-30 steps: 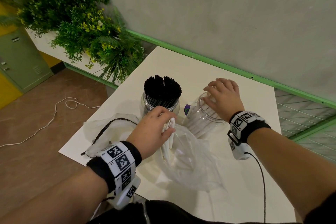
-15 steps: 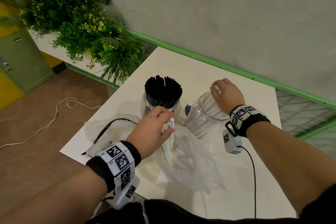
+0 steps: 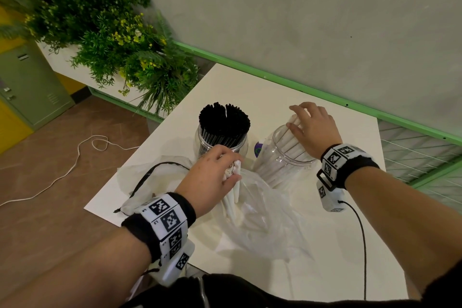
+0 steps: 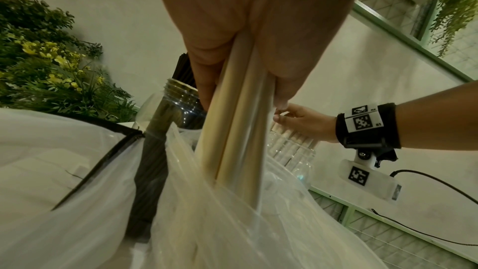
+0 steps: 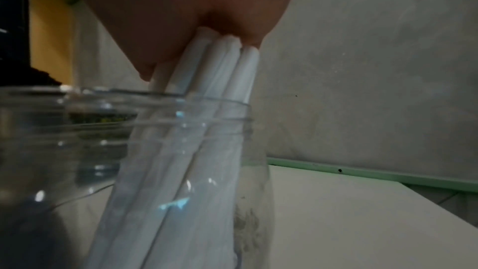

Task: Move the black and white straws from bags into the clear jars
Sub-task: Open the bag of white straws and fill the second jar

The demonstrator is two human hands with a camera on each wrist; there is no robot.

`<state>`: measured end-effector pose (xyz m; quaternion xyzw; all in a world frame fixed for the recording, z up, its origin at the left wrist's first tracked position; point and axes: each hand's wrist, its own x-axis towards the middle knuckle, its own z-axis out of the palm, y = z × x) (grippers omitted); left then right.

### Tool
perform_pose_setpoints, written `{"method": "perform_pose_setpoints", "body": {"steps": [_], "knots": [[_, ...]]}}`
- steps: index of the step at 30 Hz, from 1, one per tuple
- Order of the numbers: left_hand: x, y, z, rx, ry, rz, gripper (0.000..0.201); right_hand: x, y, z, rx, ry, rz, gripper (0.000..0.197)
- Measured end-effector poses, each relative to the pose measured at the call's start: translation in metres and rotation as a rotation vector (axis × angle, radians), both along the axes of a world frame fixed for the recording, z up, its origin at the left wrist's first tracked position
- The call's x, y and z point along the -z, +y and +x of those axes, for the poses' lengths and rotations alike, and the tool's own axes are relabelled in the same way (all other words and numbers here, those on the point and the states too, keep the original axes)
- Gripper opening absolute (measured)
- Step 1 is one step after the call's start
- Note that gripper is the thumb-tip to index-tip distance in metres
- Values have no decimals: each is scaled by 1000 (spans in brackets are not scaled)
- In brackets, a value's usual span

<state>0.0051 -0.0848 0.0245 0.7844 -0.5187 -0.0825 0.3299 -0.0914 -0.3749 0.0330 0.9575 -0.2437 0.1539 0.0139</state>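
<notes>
Straws (image 3: 291, 140) under my flat, relaxed right hand (image 3: 315, 130) need gentle downward pressing while my left hand (image 3: 211, 177) grips the next white bundle (image 3: 233, 197).

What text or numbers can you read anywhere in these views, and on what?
"R1": on the right wristband, beside its square marker.
Small characters beside the markers on the left wristband: too small to read.
Purple round label between the jars: mostly hidden, unreadable.
No other writing is visible.

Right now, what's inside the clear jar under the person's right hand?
A bunch of white straws leans inside the clear plastic jar, tops against the right hand. The rest of the jar looks empty; its bottom is blurred.
</notes>
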Motion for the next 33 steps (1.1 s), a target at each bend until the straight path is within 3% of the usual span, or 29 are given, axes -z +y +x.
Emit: {"method": "perform_pose_setpoints", "body": {"steps": [7,11,14,16,19,22,25,30,33], "knots": [[0,0,0,4,-5,-1,33,-7,8,-10,-14,-59,-24,53],[1,-1,-1,13,-11,-3,34,-24,28,-18,-54,-286,77,51],[2,-1,0,14,-13,-17,34,-31,68,-25,-129,-441,507,35],[1,-1,-1,16,-9,-27,34,-23,95,-31,-199,-323,798,30],[0,-2,-1,29,15,-45,36,3,124,-35,-291,-125,1040,49],[-2,-3,-2,48,47,-56,42,23,143,-30,-296,-132,1153,58],[-2,-2,-5,23,95,-61,47,37,151,-27,-303,-199,1183,55],[1,1,-8,-15,155,-86,55,43,157,-25,-230,-287,1171,27],[3,2,-8,-37,169,-112,52,45,160,-25,-216,-308,1177,27]]}}
